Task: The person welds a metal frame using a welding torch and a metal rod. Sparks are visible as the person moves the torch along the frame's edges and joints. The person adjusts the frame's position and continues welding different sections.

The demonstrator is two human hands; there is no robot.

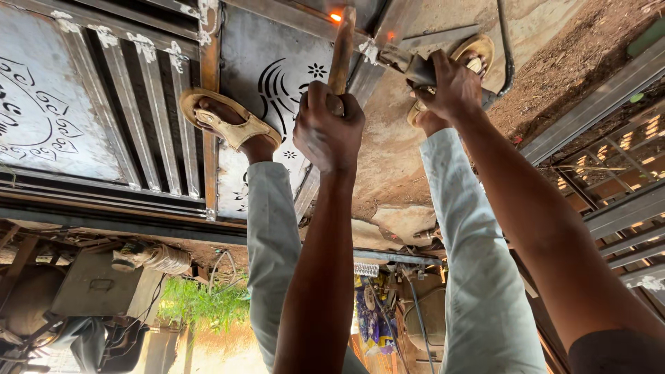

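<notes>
I am bent far over, so the scene appears upside down. My left hand (328, 127) is closed around the wooden handle of a hammer-like tool (341, 48). Its far end reaches a glowing orange spot (336, 16) on a seam of a metal gate panel (267, 62) lying on the ground. My right hand (451, 84) grips a dark metal tool, apparently a welding holder (409, 64), with a black cable (506, 48) running off it. Both of my feet wear tan sandals: one (225, 121) stands on the gate, the other (478, 50) is partly hidden behind my right hand.
The gate has a slatted section (149, 111) and decorative cut-out plates (41, 118). Bare dirt (561, 69) lies to the right beside more steel frames (616, 201). A grey machine box (97, 284), coiled wire and green plants (201, 301) show at the lower left.
</notes>
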